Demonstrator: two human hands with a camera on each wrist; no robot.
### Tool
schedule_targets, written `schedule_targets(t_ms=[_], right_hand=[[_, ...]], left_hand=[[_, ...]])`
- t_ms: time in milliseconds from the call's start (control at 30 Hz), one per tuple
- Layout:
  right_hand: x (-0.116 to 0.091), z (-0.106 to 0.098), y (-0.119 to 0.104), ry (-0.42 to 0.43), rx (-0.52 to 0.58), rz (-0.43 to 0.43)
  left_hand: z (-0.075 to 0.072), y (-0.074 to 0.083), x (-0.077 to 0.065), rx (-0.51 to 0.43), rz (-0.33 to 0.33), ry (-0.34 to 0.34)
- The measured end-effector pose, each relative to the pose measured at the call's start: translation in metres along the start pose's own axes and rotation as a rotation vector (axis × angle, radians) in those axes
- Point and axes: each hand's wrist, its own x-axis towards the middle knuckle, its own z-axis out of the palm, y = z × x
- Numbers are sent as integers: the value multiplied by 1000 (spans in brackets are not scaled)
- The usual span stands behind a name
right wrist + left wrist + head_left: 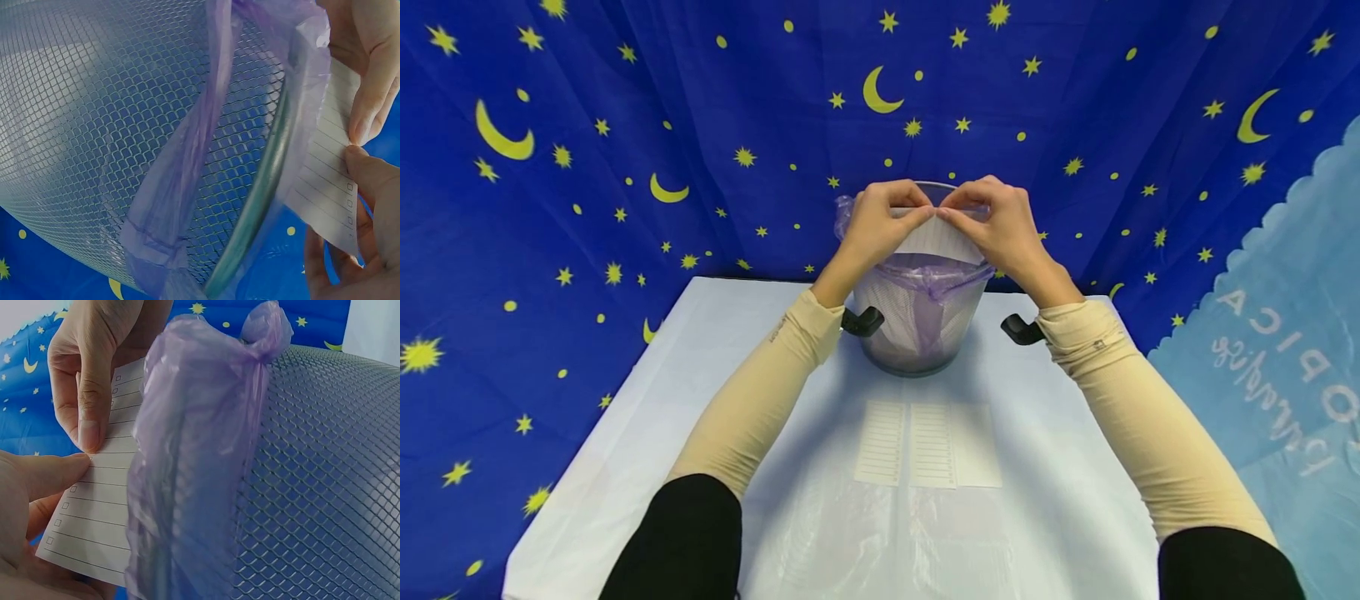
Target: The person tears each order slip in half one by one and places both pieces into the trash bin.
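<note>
Over the mouth of a wire-mesh wastebasket [887, 321], both hands hold a lined checklist sheet [942, 240] between them. My left hand [886, 221] pinches its upper edge with thumb and forefinger. Close beside it, my right hand [1000, 227] pinches the same edge, the two thumb tips nearly meeting. Ruled lines and small checkboxes show on the sheet [94, 512] in the left wrist view. A purple plastic bag [932, 279] lines the basket, folded over the rim and gathered into a knot. Its fold hides part of the sheet in both wrist views.
On the white-covered table [722, 358], in front of the basket, lie a lined sheet [880, 446], a second lined sheet [932, 446] and a blank-looking sheet [977, 446]. Clear plastic [958, 533] lies nearer me. A blue star-patterned curtain [790, 100] hangs behind.
</note>
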Motion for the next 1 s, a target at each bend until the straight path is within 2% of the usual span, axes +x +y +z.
schedule_targets(t_ms=[167, 400, 700, 1000], right_hand=[[2, 3, 2, -9, -11, 16], [11, 5, 1, -29, -39, 29], [10, 9, 4, -57, -52, 67], [29, 3, 3, -91, -88, 54]], left_hand=[[-1, -3, 2, 0, -9, 5], [-3, -6, 7, -12, -58, 6], [0, -13, 6, -11, -102, -25], [-7, -9, 22, -10, -106, -18]])
